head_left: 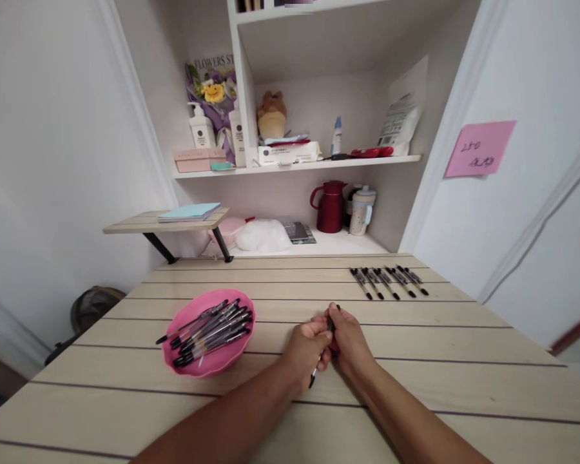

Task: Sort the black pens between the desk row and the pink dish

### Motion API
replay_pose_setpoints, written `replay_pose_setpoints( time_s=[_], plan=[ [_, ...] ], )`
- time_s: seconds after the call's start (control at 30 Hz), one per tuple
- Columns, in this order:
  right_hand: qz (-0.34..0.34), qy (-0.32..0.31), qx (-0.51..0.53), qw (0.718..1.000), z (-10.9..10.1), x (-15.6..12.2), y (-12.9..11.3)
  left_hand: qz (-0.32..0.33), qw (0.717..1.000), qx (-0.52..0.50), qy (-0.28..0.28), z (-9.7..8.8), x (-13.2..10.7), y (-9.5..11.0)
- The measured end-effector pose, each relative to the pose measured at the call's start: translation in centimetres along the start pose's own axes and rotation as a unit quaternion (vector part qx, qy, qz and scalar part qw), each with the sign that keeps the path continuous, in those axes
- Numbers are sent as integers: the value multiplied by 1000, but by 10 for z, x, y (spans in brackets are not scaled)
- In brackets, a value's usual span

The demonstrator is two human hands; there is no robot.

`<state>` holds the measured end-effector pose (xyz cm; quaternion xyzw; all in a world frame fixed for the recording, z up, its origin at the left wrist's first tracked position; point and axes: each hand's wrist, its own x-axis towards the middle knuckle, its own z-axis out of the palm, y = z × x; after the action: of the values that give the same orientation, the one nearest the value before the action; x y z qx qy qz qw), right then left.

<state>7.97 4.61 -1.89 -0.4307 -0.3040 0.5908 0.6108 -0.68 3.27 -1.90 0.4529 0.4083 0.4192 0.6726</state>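
Near the middle of the table my two hands meet, fingers curled in. My left hand [305, 353] is closed round a slim pen [314, 372], whose lower dark end sticks out below the fingers. My right hand [352, 340] pinches a black part at the upper end, in line with that pen; most of its length is hidden by fingers. To the left is a pink bowl [171, 356] with a wavy rim, holding a pile of black-and-clear pens [217, 332]. At the right rear, several similar pens [389, 282] lie side by side in a slanted row.
A small raised shelf [125, 223] with blue paper [189, 212] stands at the table's back left. Behind the table are a red jug [330, 207], a pale cup [362, 211] and a white plastic bag [263, 236]. A pink note [481, 149] is on the right wall.
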Motion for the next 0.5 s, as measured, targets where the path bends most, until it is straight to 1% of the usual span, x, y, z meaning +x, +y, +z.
replay_pose_setpoints(
  time_s=[0.1, 0.23, 0.3, 0.33, 0.43, 0.5],
  plan=[
    [27, 23, -9, 999, 1, 0, -6, -11, 1000, -2, -11, 1, -4, 2],
    [45, -28, 22, 998, -1, 2, -11, -14, 1000, -6, -14, -1, -6, 4],
    [33, -37, 64, 997, -6, 5, -13, -25, 999, -12, -22, -4, -7, 5],
    [22, -30, 85, 996, -8, 8, -15, -32, 999, -16, -30, -5, -7, 5],
    [-16, 14, 141, 990, -18, 17, -20, -45, 997, -26, -58, -8, -8, 6],
    [-35, 30, 162, 986, -24, 22, -22, -47, 996, -32, -63, -9, -9, 6]
  ],
)
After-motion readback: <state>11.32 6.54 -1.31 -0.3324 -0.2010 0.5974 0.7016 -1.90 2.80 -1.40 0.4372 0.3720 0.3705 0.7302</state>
